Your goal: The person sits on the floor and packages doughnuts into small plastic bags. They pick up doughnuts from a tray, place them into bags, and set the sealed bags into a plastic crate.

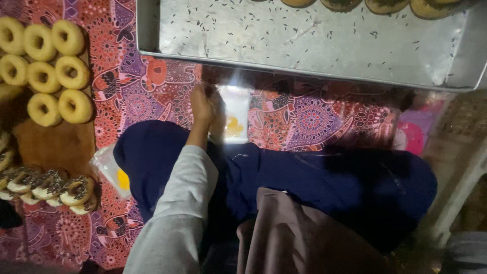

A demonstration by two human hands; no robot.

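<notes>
My left hand point(201, 104) rests at a clear bag point(235, 114) on the patterned cloth point(314, 122), its grip unclear; right hand unseen; metal tray point(304, 45) holds sprinkles and 4 doughnuts at its far edge; 7 plain doughnuts point(48, 66) lie left.

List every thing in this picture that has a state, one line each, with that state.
Left hand: reaching forward, at the clear plastic bag.
Right hand: not in view.
Clear plastic bag: lying flat on the patterned cloth.
Metal tray: mostly bare, strewn with sprinkles, doughnuts along its far edge.
Plain doughnuts: uncoated, in rows.
Sprinkled doughnuts: coated, lined up overlapping.
Second plastic bag: lying beside the knee.
</notes>
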